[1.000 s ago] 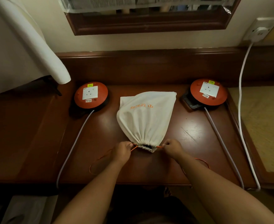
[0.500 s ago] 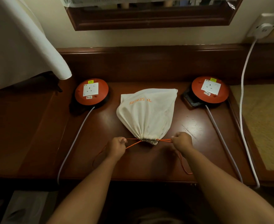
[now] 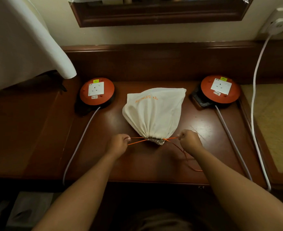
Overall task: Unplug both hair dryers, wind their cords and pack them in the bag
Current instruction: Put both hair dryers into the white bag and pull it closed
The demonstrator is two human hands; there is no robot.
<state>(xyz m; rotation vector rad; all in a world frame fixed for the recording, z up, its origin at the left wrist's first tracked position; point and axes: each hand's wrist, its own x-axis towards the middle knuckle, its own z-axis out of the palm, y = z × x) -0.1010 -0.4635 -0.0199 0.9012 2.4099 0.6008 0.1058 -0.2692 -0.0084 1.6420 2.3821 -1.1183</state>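
Basically closing step: bag (image 3: 154,112) lies mid-desk, bottom toward the back edge, gathered mouth (image 3: 155,141) toward the front edge, between the two orange socket reels (image 3: 96,91) (image 3: 220,89). No dryers or cords visible outside it, so I'd judge they're packed inside. Left hand (image 3: 118,145) is curled round the orange drawstring (image 3: 136,142) just left of the mouth; right hand (image 3: 190,141) pinches the strands just right of it, with slack looping down toward the desk's (image 3: 145,164) front edge under the right forearm. Mouth looks nearly cinched, a little dark lining showing. To do it well: pull both sides evenly and straight outward, parallel to the front edge, so the bag doesn't skid toward one reel. Keep pull low along the desk, not upward, or the load tips. Stop once the puckers are tight; thin cord could snap or bite the channel. Mind the loose loop snagging the desk edge.
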